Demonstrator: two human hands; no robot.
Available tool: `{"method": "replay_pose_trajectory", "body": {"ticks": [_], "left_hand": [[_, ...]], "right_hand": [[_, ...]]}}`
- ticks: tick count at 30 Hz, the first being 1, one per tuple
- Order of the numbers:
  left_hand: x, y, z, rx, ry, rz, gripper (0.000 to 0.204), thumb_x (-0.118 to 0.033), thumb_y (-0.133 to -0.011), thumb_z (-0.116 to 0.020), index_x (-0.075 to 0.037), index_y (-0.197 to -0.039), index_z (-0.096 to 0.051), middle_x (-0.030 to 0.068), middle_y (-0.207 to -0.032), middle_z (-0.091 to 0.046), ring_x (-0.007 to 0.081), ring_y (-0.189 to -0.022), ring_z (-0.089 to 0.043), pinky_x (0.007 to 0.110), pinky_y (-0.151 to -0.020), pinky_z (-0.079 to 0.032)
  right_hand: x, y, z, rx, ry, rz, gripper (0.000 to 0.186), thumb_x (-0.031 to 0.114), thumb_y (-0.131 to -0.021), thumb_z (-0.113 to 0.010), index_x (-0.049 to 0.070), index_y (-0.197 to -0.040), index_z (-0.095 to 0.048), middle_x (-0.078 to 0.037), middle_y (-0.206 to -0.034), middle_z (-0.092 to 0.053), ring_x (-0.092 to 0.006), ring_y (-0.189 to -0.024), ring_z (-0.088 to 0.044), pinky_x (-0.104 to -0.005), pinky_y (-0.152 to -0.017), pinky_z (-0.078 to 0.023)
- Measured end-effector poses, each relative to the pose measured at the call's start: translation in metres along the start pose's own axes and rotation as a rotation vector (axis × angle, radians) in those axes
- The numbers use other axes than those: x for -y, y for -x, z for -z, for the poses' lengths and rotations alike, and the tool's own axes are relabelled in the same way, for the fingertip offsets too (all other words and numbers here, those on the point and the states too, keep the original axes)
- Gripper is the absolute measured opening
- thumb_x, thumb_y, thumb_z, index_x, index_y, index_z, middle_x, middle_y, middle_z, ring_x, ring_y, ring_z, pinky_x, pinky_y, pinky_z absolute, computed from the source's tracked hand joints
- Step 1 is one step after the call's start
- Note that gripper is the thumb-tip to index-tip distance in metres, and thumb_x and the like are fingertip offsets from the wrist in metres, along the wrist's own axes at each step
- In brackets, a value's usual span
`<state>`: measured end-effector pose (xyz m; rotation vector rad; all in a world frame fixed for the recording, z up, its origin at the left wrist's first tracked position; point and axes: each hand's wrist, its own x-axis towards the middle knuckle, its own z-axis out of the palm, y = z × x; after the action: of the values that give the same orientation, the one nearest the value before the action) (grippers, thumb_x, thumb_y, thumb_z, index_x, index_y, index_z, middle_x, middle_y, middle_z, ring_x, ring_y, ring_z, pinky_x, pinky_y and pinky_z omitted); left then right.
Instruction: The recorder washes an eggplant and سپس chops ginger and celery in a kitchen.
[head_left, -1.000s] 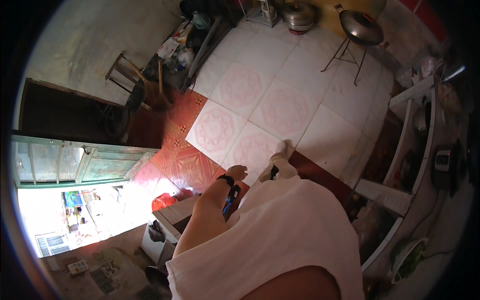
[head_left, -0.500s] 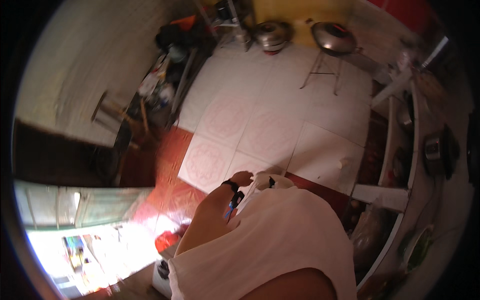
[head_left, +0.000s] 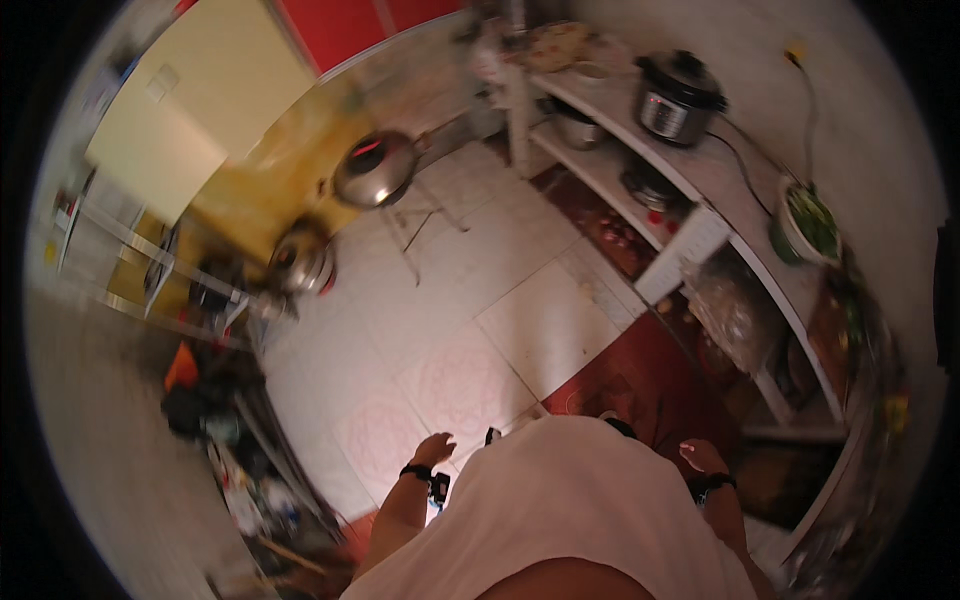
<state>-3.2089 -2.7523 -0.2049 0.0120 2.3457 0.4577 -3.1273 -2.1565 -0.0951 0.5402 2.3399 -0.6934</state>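
My left hand (head_left: 433, 450) hangs at my left side over the tiled floor, a dark band with a small device on its wrist. Its fingers are loosely apart with nothing visible in them. On the other side my right hand (head_left: 704, 456), also with a dark wristband, hangs over dark red tiles near the shelf unit; its fingers look relaxed and empty, though slightly blurred. Neither hand touches anything. My pale shirt (head_left: 560, 500) fills the space between the arms. Nearest the right hand is a clear plastic bag (head_left: 730, 315) on the lower shelf.
A lidded wok (head_left: 375, 170) stands on a thin-legged stand ahead, with a steamer pot (head_left: 302, 258) left of it. Along the right runs a counter (head_left: 745, 180) bearing an electric pressure cooker (head_left: 678, 105) and a tub of greens (head_left: 808, 222). Clutter lines the left wall.
My view has swung right, bringing the counter closer and taking the bright doorway out of sight. My right hand has come into view; both hands are apart at my sides.
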Motion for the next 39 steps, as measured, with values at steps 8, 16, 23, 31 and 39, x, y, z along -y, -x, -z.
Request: {"method": "replay_pose_trajectory", "body": {"ticks": [8,16,23,31,39], "left_hand": [[-0.030,-0.092,0.091,0.041,-0.273,-0.341,0.040,-0.033,-0.080,-0.050,-0.008,-0.112,-0.052,0.0150,-0.109,-0.056,0.0300,-0.103,-0.051,0.039,-0.087,-0.041],[-0.128,-0.131,0.083,0.097,-0.375,-0.674,0.038,-0.030,-0.081,-0.051,-0.005,-0.110,-0.054,0.0165,-0.105,-0.057,0.0316,-0.099,-0.053,0.038,-0.084,-0.043],[-0.186,-0.097,0.051,0.179,-0.388,-0.711,0.038,-0.031,-0.082,-0.050,-0.006,-0.109,-0.055,0.0164,-0.107,-0.057,0.0318,-0.100,-0.052,0.038,-0.086,-0.042],[-0.211,-0.058,0.024,0.184,-0.468,-0.738,0.039,-0.032,-0.082,-0.050,-0.007,-0.110,-0.055,0.0156,-0.107,-0.057,0.0321,-0.100,-0.053,0.039,-0.087,-0.041],[-0.202,-0.042,0.028,0.131,-0.449,-0.712,0.039,-0.033,-0.082,-0.050,-0.006,-0.111,-0.054,0.0154,-0.109,-0.056,0.0314,-0.101,-0.053,0.038,-0.087,-0.041]], "right_hand": [[-0.058,0.123,-0.156,-0.066,-0.022,-0.216,0.032,0.035,-0.082,-0.049,0.010,-0.097,-0.062,-0.011,-0.102,-0.060,-0.0276,-0.095,-0.055,-0.0371,-0.082,-0.043],[-0.070,0.198,-0.255,-0.156,-0.276,-0.384,0.030,0.035,-0.081,-0.049,0.014,-0.097,-0.062,-0.011,-0.101,-0.060,-0.0305,-0.096,-0.055,-0.0369,-0.083,-0.043],[-0.074,0.237,-0.294,-0.195,-0.375,-0.475,0.032,0.036,-0.082,-0.048,0.013,-0.099,-0.062,-0.012,-0.100,-0.060,-0.0312,-0.095,-0.055,-0.0378,-0.083,-0.044],[-0.141,0.242,-0.294,-0.179,-0.227,-0.614,0.030,0.033,-0.079,-0.050,0.010,-0.091,-0.064,-0.012,-0.095,-0.062,-0.0318,-0.090,-0.056,-0.0395,-0.080,-0.044],[-0.147,0.247,-0.254,-0.552,-0.365,-0.449,0.028,0.032,-0.079,-0.051,0.010,-0.092,-0.064,-0.012,-0.091,-0.062,-0.0313,-0.087,-0.057,-0.0392,-0.079,-0.045]]}}
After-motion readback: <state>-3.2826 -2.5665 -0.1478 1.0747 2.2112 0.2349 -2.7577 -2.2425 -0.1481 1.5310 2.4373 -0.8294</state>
